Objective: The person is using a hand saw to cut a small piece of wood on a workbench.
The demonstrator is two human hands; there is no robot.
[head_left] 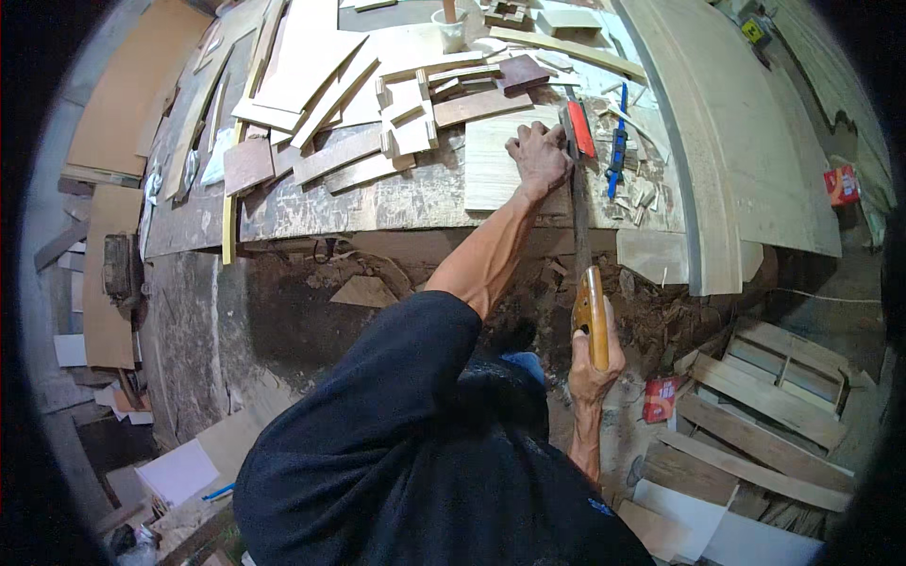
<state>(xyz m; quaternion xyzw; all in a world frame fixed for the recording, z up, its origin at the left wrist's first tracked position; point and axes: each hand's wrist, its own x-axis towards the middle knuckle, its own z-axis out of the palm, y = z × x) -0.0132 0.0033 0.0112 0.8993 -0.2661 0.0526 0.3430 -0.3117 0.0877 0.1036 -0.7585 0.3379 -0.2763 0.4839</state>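
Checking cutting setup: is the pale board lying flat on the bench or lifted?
Flat. The pale board lies on the workbench, pressed by the left hand.

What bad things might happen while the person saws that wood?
The left hand presses the pale board right beside the saw blade, so a slip might nick its fingers. The right hand holds the saw handle well below the bench; the blade might bind or wander. Loose offcuts nearby could get knocked off.
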